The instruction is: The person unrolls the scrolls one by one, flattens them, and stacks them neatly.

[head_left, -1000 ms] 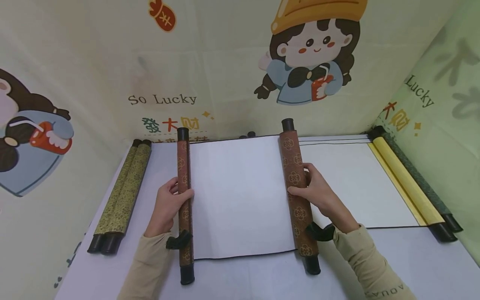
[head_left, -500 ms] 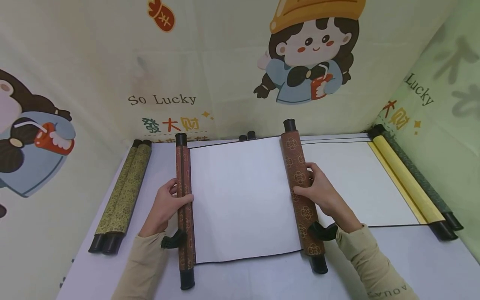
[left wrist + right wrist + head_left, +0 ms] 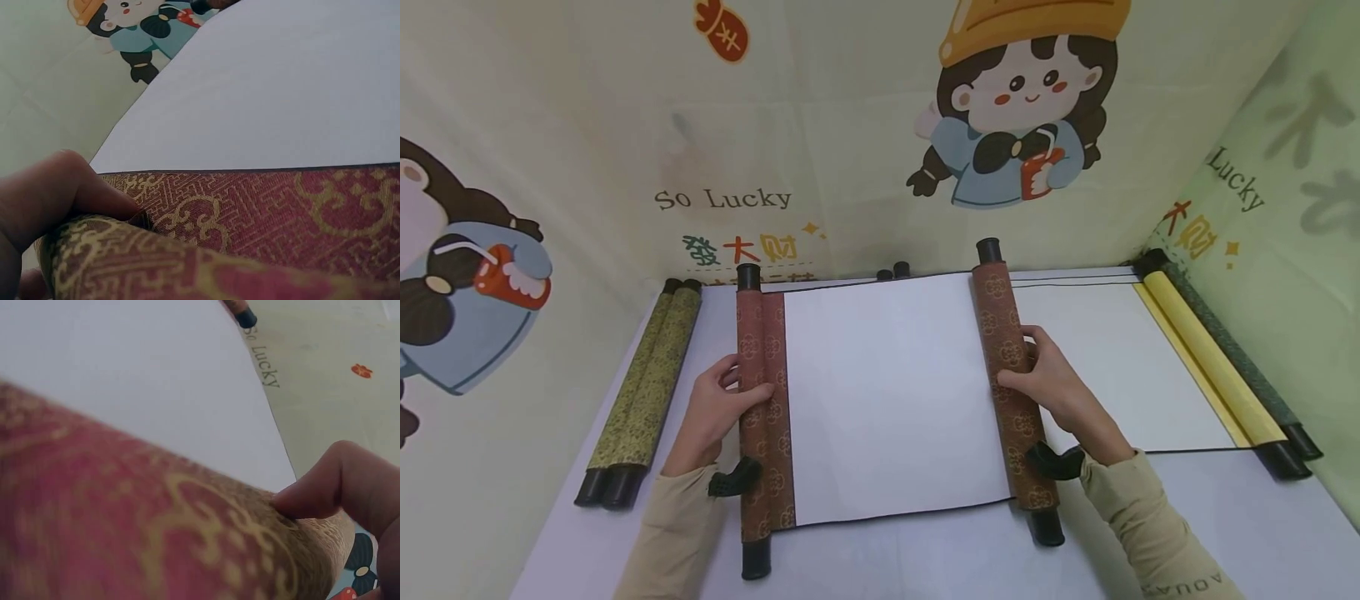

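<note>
So there's a desk with a brown patterned scroll spread over it. Its white sheet looks thin, light and easy to crease. The left roll off the sheet's left side and the right roll along its right side seem way stiffer, so I'd grab those mid-length. The left hand grips the left roll, the right hand the right one, thumbs toward the sheet. Black end caps poke out past the sheet's near and far edges.

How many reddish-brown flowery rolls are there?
2: the left roll, held in the left hand, and the right roll, held in the right hand, with a white sheet between them.
</note>
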### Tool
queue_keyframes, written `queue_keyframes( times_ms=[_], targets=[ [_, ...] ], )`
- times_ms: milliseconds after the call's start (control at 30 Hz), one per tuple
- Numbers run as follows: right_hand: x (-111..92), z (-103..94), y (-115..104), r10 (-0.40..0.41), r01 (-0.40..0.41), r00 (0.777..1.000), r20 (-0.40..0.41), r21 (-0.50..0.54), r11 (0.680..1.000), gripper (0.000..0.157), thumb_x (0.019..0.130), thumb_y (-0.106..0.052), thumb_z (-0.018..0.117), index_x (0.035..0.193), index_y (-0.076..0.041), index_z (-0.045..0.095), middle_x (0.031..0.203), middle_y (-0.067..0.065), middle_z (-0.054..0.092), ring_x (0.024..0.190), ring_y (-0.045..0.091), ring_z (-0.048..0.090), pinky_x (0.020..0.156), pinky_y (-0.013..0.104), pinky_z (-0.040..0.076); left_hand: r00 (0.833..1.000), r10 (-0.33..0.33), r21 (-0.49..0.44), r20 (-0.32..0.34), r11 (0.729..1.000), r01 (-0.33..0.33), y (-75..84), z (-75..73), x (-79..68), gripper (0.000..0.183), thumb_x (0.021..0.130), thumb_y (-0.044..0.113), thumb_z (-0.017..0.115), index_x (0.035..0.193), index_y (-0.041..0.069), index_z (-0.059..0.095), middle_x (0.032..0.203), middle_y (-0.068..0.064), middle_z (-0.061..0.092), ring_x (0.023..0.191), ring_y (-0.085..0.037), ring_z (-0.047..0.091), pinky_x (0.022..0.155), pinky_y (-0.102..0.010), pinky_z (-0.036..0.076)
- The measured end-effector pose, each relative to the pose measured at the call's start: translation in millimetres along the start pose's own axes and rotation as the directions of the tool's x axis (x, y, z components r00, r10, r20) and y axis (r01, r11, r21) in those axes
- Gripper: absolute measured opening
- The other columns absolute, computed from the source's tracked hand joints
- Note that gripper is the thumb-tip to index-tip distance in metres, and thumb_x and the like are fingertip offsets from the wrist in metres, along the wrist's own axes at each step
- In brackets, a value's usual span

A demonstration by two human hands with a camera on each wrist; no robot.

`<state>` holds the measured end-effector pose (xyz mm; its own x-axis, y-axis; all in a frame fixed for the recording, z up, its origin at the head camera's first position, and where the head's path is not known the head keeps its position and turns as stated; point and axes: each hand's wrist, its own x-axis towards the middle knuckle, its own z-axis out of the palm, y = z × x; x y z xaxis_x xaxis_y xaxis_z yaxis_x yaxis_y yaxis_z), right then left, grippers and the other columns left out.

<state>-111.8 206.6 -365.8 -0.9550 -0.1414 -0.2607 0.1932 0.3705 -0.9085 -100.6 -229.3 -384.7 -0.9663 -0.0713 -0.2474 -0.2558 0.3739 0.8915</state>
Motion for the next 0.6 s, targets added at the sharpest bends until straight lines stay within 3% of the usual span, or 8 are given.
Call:
queue_keyframes(
  times_ms=[267,467,600],
  targets=[
    [0.4,-6.0,4.0,0.007,-0.007,0.998,0.065,-0.001,1.000,0.083,0.091,-0.011,0.058,0.155,0.001,0.006,0.148,0.035,0.032,0.125,0.044,0.047,0.096,0.055,0.046,1.000,-0.024,-0.019,0.010,1.000,0.024,-0.7,-5.5,-3.1,0.080,0.089,0.024,0.075,0.153,0.004,0.032,0.140,-0.022,0.051,0.101,-0.016,0.062,0.082,-0.032,0.054],
    [0.4,-4.3,7.2,0.030,-0.028,0.996,0.087,-0.025,0.999,0.091,0.090,-0.025,0.072,0.153,-0.002,0.010,0.139,0.032,0.042,0.120,0.040,0.053,0.091,0.046,0.050,1.000,-0.016,-0.020,0.003,1.000,0.016,-1.0,-5.9,-4.4,0.078,0.088,0.023,0.077,0.151,0.003,0.035,0.137,-0.023,0.053,0.095,-0.010,0.063,0.081,-0.029,0.053],
    [0.8,-2.6,6.4,0.005,-0.003,0.997,0.071,-0.031,1.000,0.090,0.089,-0.022,0.073,0.152,0.000,0.013,0.137,0.031,0.044,0.117,0.040,0.054,0.088,0.044,0.051,1.000,-0.011,-0.026,0.001,1.000,0.011,-1.1,-7.2,-4.7,0.077,0.088,0.022,0.077,0.150,0.002,0.037,0.136,-0.024,0.054,0.093,-0.008,0.063,0.079,-0.027,0.053]
  ],
)
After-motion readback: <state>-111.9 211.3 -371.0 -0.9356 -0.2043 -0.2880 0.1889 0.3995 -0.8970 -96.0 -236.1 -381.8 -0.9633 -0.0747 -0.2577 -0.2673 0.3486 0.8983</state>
